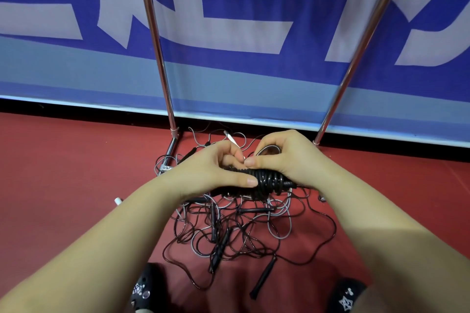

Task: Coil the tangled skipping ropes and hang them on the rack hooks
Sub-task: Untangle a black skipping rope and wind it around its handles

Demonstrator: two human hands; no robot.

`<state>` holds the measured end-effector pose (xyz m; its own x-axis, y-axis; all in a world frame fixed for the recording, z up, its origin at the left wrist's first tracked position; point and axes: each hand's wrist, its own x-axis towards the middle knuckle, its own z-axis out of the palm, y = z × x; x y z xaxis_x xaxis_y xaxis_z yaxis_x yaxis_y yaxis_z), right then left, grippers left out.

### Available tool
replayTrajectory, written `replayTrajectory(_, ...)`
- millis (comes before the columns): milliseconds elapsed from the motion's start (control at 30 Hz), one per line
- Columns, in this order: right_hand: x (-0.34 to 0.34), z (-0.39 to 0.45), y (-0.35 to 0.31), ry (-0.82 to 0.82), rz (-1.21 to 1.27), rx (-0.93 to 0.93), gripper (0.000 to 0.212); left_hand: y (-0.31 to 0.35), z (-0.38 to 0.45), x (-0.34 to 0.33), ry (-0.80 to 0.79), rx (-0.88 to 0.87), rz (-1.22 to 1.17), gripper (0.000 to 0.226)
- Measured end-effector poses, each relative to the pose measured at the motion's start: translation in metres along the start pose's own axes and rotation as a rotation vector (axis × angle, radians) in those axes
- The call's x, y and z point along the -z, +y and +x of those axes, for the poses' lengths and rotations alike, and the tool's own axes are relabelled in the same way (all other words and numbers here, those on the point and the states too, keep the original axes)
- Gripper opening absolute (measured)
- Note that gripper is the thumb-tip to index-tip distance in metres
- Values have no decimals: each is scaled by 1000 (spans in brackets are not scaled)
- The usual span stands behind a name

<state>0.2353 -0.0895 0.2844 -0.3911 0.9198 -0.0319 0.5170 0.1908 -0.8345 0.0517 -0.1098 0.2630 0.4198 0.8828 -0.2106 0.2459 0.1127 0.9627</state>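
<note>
Shoes (pixel 142 290), black with small charms, show at the bottom edge on the red floor (pixel 63 185). Just beyond them lies the tangled pile of ropes (pixel 236 226): thin black and grey cords looped over one another, with several slim black handles among them. Above the pile both hands hold a coiled black rope (pixel 269 180), its turns wound tight into a short bundle lying crosswise. The left hand (pixel 211 168) curls round the bundle's left end, thumb laid along its front. The right hand (pixel 287 157) grips the right part from above, its fingertips meeting the left hand's over the coil. A white handle (pixel 232 139) pokes up just behind the left hand's fingers. Farther back, two shiny rack poles (pixel 155 40) rise from the floor, tilting apart, in front of a blue and white banner (pixel 254 20). No hooks are in view.
</note>
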Motion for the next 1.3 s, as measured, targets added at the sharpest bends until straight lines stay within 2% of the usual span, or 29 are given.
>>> replayTrajectory(100, -3, -1, -1, 13, -12, -17, 19, 4, -2, -3, 72, -14, 164, 59)
replayTrajectory(200, -6, -3, -1, 36, -30, -47, 23, 7, -3, -4, 97, 12, 352, 46)
replayTrajectory(300, -13, -4, -2, 53, -98, -3, 25, 6, -3, -4, 31, 82, 481, 31)
replayTrajectory(400, -18, -6, -3, 54, -135, 49, 25, 6, -2, -3, -72, 101, 485, 28)
replayTrajectory(500, -19, -6, -3, 65, -100, 73, 24, 6, -4, -1, -85, 91, 447, 27)
replayTrajectory(600, -18, -5, -1, 147, -67, 116, 19, 3, -3, 0, -4, 48, 415, 22)
replayTrajectory(700, -18, -3, -1, 267, -178, 221, 17, -1, 1, -3, 144, 46, 374, 28)
replayTrajectory(800, -22, -4, -1, 250, -37, 216, 15, -2, 4, -5, 268, 35, 282, 35)
replayTrajectory(967, -24, -4, -1, 156, 389, 119, 17, -3, 5, -9, 327, 61, 362, 37)
replayTrajectory(1100, -21, -4, -4, 158, 575, 33, 14, -2, 4, -10, 292, 36, 294, 75)
replayTrajectory(1167, -20, -3, -4, 164, 651, -19, 13, -3, 3, -10, 220, 1, 181, 74)
replayTrajectory(1300, -14, -3, -5, 153, 793, -76, 12, 1, 7, -15, 123, 40, -360, 75)
